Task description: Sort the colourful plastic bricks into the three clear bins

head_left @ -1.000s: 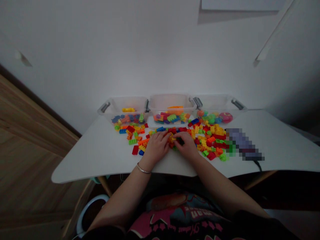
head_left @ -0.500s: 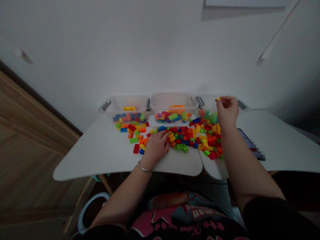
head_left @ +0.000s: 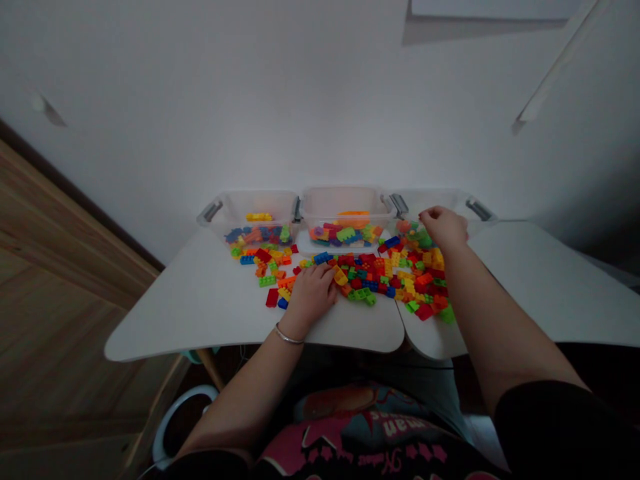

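so the left hand (head_left: 314, 293) has a yellow block (head_left: 340, 275) pinched at its fingertips, right at the near-left part of the big spread of loose blocks (head_left: 367, 263). the right hand (head_left: 445, 228) is off above the right bin (head_left: 420, 199), fingertips bunched together, and honestly i can't tell if there's anything in them. progress-wise i'd call it partway: the right bin, the middle bin (head_left: 345, 200) and the left bin (head_left: 260, 200), all beyond the hands, have pieces in them, but loads are loose on the surface (head_left: 200, 300) around the left hand. the yellow block's long axis looks slanted, running from the left fingertips rightward and back toward the person; can't tell which end is the front.
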`<state>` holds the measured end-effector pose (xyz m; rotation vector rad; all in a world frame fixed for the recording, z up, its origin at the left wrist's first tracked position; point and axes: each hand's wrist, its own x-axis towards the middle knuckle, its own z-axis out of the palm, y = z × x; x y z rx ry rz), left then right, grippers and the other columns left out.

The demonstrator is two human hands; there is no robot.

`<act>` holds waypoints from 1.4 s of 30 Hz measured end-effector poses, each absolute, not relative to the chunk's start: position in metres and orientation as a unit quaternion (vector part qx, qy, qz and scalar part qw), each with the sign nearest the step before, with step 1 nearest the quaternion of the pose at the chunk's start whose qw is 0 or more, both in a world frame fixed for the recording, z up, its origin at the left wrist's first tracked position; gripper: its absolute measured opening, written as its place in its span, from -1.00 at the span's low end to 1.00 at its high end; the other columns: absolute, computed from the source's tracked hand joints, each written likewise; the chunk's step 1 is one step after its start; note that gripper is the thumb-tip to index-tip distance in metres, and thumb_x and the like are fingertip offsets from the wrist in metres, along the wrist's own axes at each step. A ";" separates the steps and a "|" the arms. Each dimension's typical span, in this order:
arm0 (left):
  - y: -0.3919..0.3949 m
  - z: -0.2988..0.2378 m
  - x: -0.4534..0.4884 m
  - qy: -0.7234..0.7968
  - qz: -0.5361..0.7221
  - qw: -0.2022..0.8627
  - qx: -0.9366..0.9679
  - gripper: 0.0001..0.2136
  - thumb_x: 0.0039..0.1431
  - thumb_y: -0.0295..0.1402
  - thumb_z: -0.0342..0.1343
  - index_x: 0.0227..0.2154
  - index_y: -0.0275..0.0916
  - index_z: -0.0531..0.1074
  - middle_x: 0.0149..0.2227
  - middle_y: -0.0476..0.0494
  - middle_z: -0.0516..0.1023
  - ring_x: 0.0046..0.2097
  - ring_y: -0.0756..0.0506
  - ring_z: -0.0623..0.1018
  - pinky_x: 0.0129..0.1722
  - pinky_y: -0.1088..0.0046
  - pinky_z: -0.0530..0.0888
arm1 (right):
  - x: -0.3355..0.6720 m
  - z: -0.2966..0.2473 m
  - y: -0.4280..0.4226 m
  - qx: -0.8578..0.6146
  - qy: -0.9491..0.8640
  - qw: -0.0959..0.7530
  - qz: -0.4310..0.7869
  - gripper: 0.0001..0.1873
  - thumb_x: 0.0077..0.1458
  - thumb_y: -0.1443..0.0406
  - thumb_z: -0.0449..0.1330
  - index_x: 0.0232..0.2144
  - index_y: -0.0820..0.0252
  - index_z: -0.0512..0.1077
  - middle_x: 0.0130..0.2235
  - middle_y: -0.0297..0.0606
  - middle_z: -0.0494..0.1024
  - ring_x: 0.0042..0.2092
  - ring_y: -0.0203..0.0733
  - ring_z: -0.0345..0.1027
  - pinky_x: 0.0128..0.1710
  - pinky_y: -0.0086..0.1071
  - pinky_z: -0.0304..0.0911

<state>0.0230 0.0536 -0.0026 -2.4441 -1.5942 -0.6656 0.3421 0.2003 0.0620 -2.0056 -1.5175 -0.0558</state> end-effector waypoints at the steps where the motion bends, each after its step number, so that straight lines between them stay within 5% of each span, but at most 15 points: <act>1: 0.054 -0.003 0.023 -0.530 -0.222 0.075 -0.815 -0.70 0.21 -0.41 0.04 -0.03 -0.26 0.50 0.04 -0.22 0.54 0.01 -0.22 0.50 0.06 0.15 0.44 | 0.342 0.062 0.200 -0.758 -0.577 0.302 -0.029 -0.70 0.12 0.14 0.08 -0.31 0.13 0.57 -0.35 -0.14 0.61 -0.19 0.02 0.47 -0.04 -0.07 0.23; 11: 0.053 -0.001 0.023 -0.524 -0.229 0.079 -0.817 -0.73 0.20 -0.41 0.05 -0.07 -0.26 0.50 0.01 -0.21 0.55 -0.01 -0.21 0.51 0.04 0.15 0.45 | 0.301 0.071 0.138 -0.550 -0.671 0.493 -0.062 -0.77 0.08 0.20 0.11 -0.30 0.13 0.53 -0.22 -0.15 0.61 -0.09 0.04 0.42 -0.01 -0.07 0.27; 18: 0.053 -0.002 0.025 -0.526 -0.239 0.084 -0.812 -0.73 0.21 -0.41 0.05 -0.05 -0.26 0.49 0.00 -0.22 0.55 -0.02 -0.21 0.50 0.02 0.15 0.46 | 0.241 0.017 0.069 -0.404 -0.831 0.380 0.052 -0.84 0.14 0.22 0.18 -0.25 0.11 0.52 -0.19 -0.17 0.61 -0.11 -0.03 0.44 -0.03 -0.11 0.32; 23: 0.054 -0.002 0.025 -0.536 -0.242 0.087 -0.804 -0.74 0.21 -0.41 0.05 -0.07 -0.27 0.50 -0.01 -0.21 0.56 -0.02 -0.21 0.50 0.02 0.16 0.45 | 0.230 -0.001 0.063 -0.384 -0.871 0.306 0.014 -0.67 0.02 0.15 0.33 -0.14 0.12 0.52 -0.09 -0.15 0.59 0.01 0.05 0.37 0.12 -0.02 0.23; 33: 0.052 0.000 0.024 -0.582 -0.234 0.099 -0.773 -0.74 0.17 -0.42 0.06 -0.10 -0.27 0.52 -0.04 -0.19 0.58 -0.05 -0.24 0.50 0.00 0.13 0.42 | 0.233 -0.017 0.064 -0.387 -0.871 0.301 -0.010 -0.54 -0.06 0.41 0.18 -0.04 0.19 0.49 0.00 -0.13 0.55 0.19 0.09 0.20 0.24 0.03 0.16; 42: 0.051 0.001 0.023 -0.584 -0.268 0.106 -0.759 -0.63 0.12 -0.42 0.06 0.01 -0.31 0.44 0.06 -0.31 0.51 0.03 -0.28 0.47 0.08 0.08 0.38 | 0.232 -0.020 0.066 -0.440 -0.848 0.292 -0.048 -0.59 0.00 0.33 0.22 -0.05 0.22 0.50 -0.05 -0.11 0.56 0.12 0.14 0.25 0.20 0.03 0.20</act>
